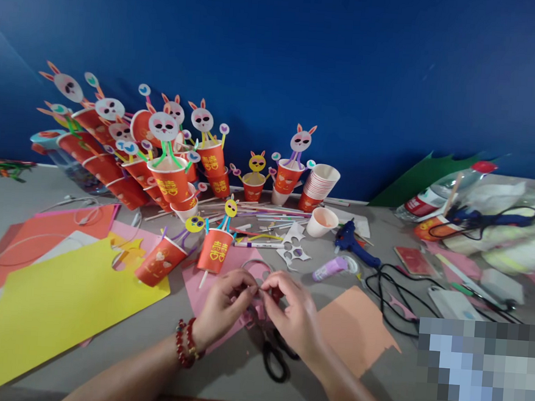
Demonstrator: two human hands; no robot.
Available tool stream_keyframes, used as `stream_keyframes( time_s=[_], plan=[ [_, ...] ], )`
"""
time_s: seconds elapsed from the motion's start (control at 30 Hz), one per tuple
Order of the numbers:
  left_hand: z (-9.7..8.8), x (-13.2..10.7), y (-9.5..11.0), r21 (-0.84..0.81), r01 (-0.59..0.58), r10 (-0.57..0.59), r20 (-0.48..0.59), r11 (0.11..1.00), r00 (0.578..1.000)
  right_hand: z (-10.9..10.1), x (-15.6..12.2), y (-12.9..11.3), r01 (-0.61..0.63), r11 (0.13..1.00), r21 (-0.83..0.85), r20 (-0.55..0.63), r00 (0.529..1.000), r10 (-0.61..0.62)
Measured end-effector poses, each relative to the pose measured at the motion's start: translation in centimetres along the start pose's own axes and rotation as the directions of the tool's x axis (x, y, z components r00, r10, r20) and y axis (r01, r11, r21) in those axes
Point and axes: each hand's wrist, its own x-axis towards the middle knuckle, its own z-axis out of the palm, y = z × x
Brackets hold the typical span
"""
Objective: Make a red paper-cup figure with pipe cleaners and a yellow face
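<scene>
Two bare hands met at the near centre of a grey worktop (125,334), fingertips touching. Each grip was closed in a pinch, the left hand (230,305) and the right hand (294,312) apparently clamped on the same small piece (259,290). Just below it showed a pink scrap (256,313) — whether held or lying loose, I cannot tell — with black-handled scissors (276,361) nearer still.

Much of the work looked done: at far left crowded red paper cups (170,181) topped with white rabbit faces and bright, bent limbs. Nearer, a yellow-faced cup figure (215,252) stood on a stick, while a tilted cup figure (160,260) leaned to its left. Some remained, it seemed: a stack of cups (321,186) at far centre and a loose white cup (322,222) carried no figures, and the piece in hand appeared unfinished.

That piece looked tiny and thin, its shape and colour mostly covered by the fingers.
</scene>
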Motion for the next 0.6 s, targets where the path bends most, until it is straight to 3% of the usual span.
stream_keyframes(
  time_s=[0.3,0.43,0.6],
  plan=[
    [-0.16,0.14,0.13,0.153,-0.06,0.058,0.015,0.986,0.998,-0.21,0.03,0.12,-0.017,1.0,-0.027,0.056,0.998,0.018],
    [-0.12,0.16,0.03,0.148,-0.075,0.075,0.004,0.986,0.997,-0.29,-0.06,0.29,-0.008,0.999,-0.054,0.08,0.997,0.012],
    [-0.1,0.24,-0.02,0.035,0.012,-0.012,-0.01,0.999,1.0,-0.33,-0.01,0.39,0.081,0.991,-0.109,0.087,0.994,-0.072]
  ],
)
